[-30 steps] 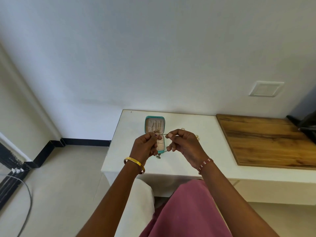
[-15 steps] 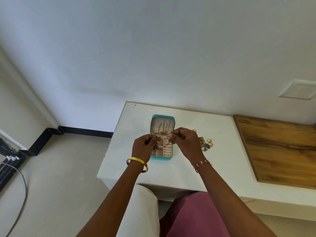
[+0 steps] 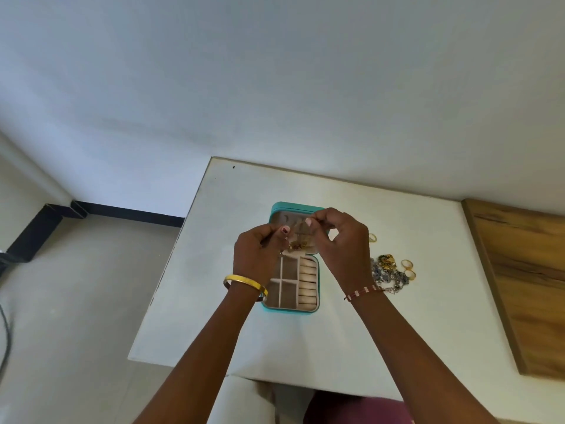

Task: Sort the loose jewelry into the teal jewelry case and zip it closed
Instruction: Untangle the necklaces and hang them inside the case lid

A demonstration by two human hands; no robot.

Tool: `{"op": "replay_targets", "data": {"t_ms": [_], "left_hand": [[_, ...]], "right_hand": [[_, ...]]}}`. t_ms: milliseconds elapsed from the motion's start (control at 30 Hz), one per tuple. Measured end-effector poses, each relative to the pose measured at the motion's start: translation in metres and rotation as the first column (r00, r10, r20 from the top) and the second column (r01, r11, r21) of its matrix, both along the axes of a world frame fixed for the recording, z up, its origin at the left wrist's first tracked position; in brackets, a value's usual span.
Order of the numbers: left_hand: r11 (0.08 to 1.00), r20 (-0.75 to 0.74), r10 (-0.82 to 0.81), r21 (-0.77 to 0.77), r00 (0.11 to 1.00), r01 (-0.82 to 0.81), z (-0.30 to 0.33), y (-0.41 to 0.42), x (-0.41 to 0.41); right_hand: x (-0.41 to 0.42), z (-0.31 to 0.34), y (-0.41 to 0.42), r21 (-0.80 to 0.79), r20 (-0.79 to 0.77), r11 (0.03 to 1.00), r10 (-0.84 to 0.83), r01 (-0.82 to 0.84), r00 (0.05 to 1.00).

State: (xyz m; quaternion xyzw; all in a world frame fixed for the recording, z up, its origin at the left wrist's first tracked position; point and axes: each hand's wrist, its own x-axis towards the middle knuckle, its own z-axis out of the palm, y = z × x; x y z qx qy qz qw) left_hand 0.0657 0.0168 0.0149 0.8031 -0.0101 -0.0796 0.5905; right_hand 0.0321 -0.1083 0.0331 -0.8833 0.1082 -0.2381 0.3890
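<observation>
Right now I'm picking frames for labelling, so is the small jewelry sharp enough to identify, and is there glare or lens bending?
Head view: the fine piece pinched between left hand and right hand is soft and blurred; the loose pile reads only roughly; no glare; table edges bow from the wide lens.

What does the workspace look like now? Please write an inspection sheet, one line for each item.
Surface: white table, wooden board at its right end.
Job's things: teal jewelry case lies open, front compartments look empty; loose jewelry in a pile right of it, gold rings beside.
Clutter: nothing seen.
Hands: left hand and right hand pinch a thin gold chain over the case.
Cables: dark cable on the floor, far left.
Surroundings: pale wall, black skirting.
</observation>
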Motion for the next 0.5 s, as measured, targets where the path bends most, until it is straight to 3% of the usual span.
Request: {"op": "replay_targets", "data": {"t_ms": [100, 200, 333, 500], "left_hand": [[0.998, 0.048, 0.047, 0.039, 0.998, -0.049, -0.012, -0.001, 0.002], [0.990, 0.149, 0.089, 0.093, 0.985, -0.103, -0.019, -0.003, 0.003], [0.976, 0.246, 0.126, 0.145, 0.961, -0.165, -0.022, -0.003, 0.006], [0.972, 0.272, 0.142, 0.143, 0.952, -0.186, -0.019, -0.006, 0.011]], "right_hand": [[0.007, -0.017, -0.003, -0.316, 0.103, 0.949, 0.022, 0.012, 0.994], [0.014, -0.025, -0.004, -0.480, 0.144, 0.877, 0.057, 0.019, 0.988], [0.019, -0.031, -0.005, -0.558, 0.185, 0.829, 0.080, 0.038, 0.979], [0.022, -0.029, -0.005, -0.533, 0.234, 0.845, 0.097, 0.044, 0.967]]}}
